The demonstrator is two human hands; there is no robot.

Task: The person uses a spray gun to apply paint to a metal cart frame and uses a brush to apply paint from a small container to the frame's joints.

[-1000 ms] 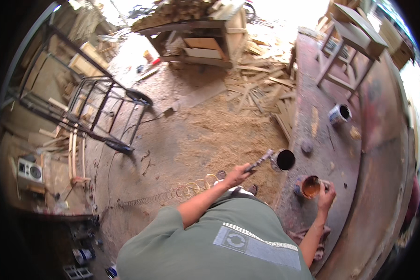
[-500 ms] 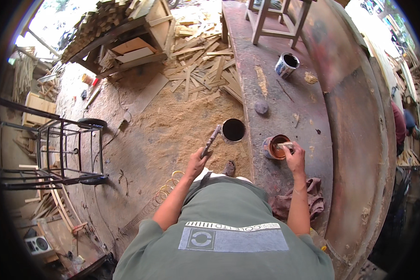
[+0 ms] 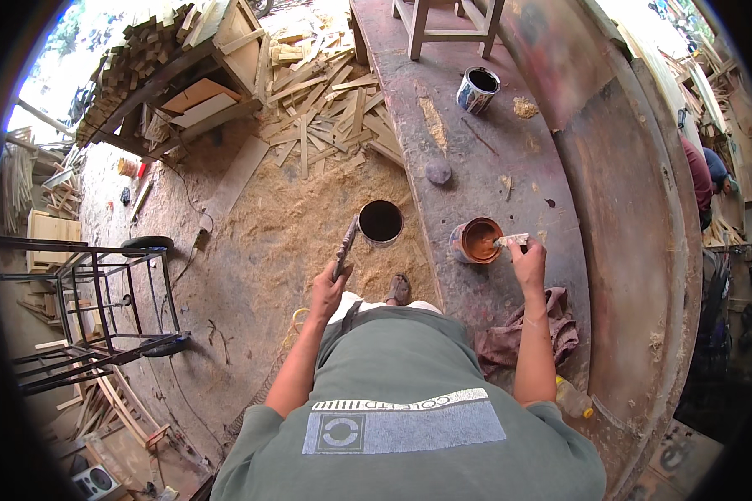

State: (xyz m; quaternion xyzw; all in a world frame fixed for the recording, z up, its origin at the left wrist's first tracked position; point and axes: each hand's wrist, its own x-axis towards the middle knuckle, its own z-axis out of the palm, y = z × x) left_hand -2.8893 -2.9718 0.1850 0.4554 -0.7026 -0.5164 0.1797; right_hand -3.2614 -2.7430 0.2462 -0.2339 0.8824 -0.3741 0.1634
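Note:
My left hand (image 3: 329,290) is closed around a dark, mottled stick-like piece (image 3: 346,247). Its far end meets the edge of a round black thing with a thin pale rim (image 3: 381,221); whether the two are joined I cannot tell. My right hand (image 3: 529,264) pinches a paintbrush (image 3: 514,240) with a pale handle. The brush's head reaches over the right rim of an open tin (image 3: 460,244) of orange-brown liquid on the bench. Below the tin, beside my right forearm, lies a crumpled reddish-brown cloth (image 3: 501,344).
Along the worn bench (image 3: 476,192) stand a second open tin (image 3: 478,90) with dark contents and a wooden stool frame (image 3: 455,35). A clear bottle (image 3: 572,398) lies near my right elbow. Wood offcuts (image 3: 326,113) and sawdust cover the floor; a black metal cart (image 3: 100,309) stands left.
The brush has shifted from inside the tin toward its right rim, uncovering more of the orange-brown liquid. My left hand keeps its hold on the stick-like piece. The whole view has shifted.

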